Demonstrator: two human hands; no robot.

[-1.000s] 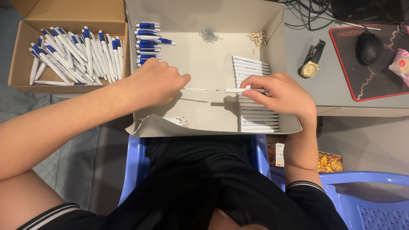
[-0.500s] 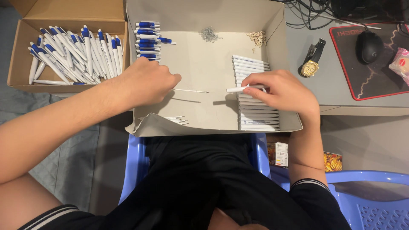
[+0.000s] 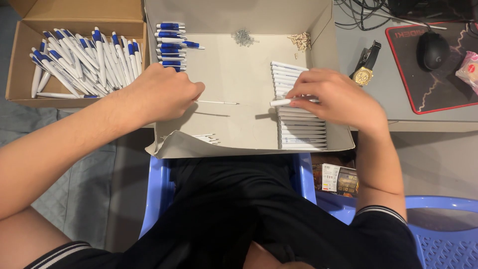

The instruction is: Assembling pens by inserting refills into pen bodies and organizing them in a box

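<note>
Though pinched, refill (image 3: 217,102) beyond left hand (image 3: 159,94)

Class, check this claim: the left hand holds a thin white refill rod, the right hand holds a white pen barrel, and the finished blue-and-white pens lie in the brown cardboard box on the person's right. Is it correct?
Not quite. The head view shows the brown cardboard box of finished blue-and-white pens on the person's left, not right. The left hand does hold the thin white refill rod, and the right hand the white pen barrel.

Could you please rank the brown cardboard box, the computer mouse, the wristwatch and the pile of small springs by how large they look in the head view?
1. brown cardboard box
2. computer mouse
3. wristwatch
4. pile of small springs

The mouse and the watch look close in size.
</note>
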